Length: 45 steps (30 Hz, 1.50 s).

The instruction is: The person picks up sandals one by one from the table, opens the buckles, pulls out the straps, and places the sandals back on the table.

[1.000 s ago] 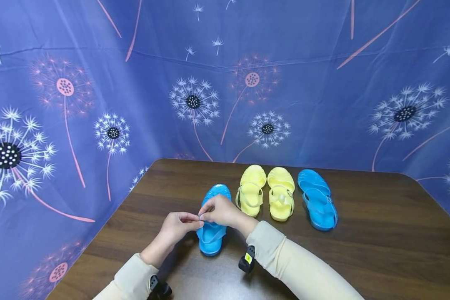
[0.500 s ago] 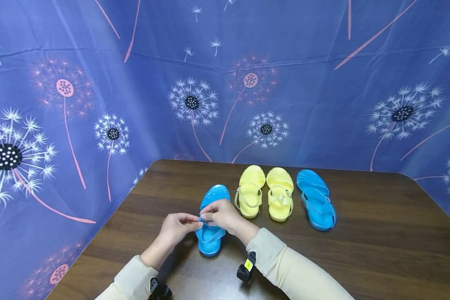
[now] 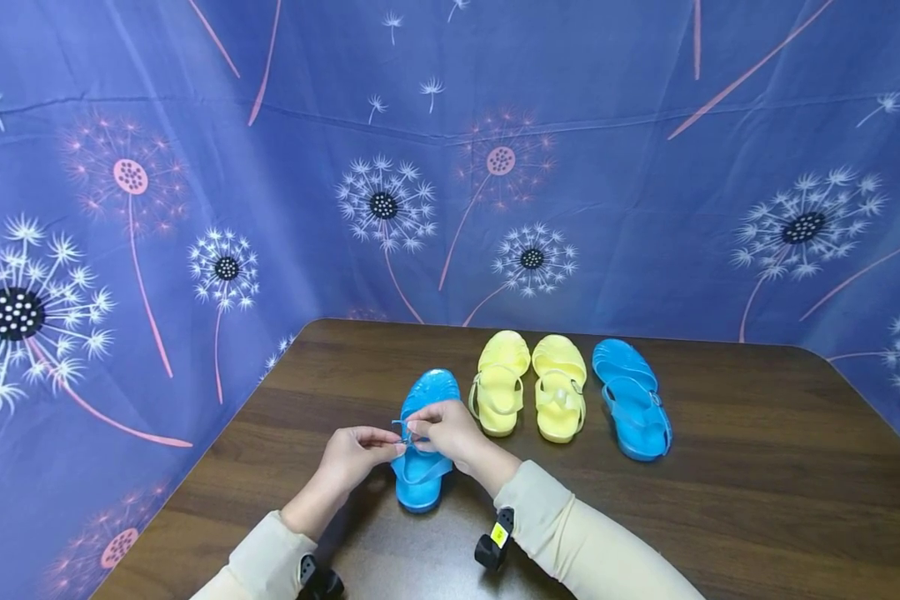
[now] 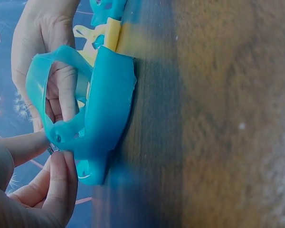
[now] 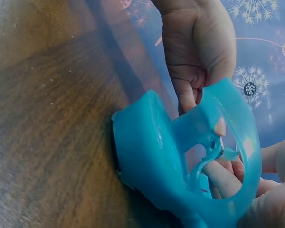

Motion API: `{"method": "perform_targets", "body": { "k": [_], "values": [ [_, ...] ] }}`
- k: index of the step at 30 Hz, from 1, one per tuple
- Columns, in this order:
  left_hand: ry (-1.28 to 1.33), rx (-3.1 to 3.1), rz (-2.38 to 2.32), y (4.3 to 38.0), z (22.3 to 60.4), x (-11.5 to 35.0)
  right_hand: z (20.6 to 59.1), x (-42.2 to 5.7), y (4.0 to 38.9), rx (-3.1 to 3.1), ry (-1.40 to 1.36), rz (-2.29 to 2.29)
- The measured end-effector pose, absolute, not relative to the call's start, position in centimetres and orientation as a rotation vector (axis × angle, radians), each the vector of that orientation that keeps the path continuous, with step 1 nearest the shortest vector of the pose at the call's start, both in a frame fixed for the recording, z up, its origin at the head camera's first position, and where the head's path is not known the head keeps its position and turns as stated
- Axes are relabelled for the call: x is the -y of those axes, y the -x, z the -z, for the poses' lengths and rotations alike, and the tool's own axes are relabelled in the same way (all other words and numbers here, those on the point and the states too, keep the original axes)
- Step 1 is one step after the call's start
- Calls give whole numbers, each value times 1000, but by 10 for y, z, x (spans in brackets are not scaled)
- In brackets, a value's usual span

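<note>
From where I stand, the nearer blue sandal (image 3: pixel 420 493) sits on the counter (image 3: pixel 765 492), toe pointing away from the person, just left of two yellow sandals (image 3: pixel 559 423). The left hand (image 3: pixel 348 458) has a narrow grip, thumb and fingers pinching the small buckle (image 4: pixel 51 148) on the sandal's left side; the right hand (image 3: pixel 446 432) seems to pinch the thin strap (image 3: pixel 398 422) next to it. I take this as working the fastening, though whether it's being done up or undone I can't tell. The next move probably calls for a steady buckle while the strap is guided.
</note>
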<state>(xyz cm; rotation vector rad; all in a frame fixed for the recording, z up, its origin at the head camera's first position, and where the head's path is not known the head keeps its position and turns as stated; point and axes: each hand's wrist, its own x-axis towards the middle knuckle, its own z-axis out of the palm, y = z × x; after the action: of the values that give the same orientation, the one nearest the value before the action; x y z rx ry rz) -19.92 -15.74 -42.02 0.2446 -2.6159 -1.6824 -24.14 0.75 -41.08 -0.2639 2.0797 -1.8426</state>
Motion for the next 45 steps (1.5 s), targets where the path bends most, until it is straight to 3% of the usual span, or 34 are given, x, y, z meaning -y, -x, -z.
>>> {"method": "perform_targets", "body": {
  "k": [4, 12, 19, 32, 45],
  "values": [
    [-257, 2633, 1666, 199, 421, 158, 408, -10, 243, -2170, 346, 1783],
    [-277, 2665, 1689, 198, 420, 162, 397, -16, 247, -2599, 759, 1397],
    [-188, 2663, 1772, 200, 414, 164, 393, -19, 247, -2709, 916, 1135],
    [-74, 2716, 1644, 204, 412, 158, 396, -21, 247, -2646, 1015, 938],
    [75, 2722, 1519, 208, 408, 158, 405, -28, 253, -2606, 1125, 1073]
  ]
}}
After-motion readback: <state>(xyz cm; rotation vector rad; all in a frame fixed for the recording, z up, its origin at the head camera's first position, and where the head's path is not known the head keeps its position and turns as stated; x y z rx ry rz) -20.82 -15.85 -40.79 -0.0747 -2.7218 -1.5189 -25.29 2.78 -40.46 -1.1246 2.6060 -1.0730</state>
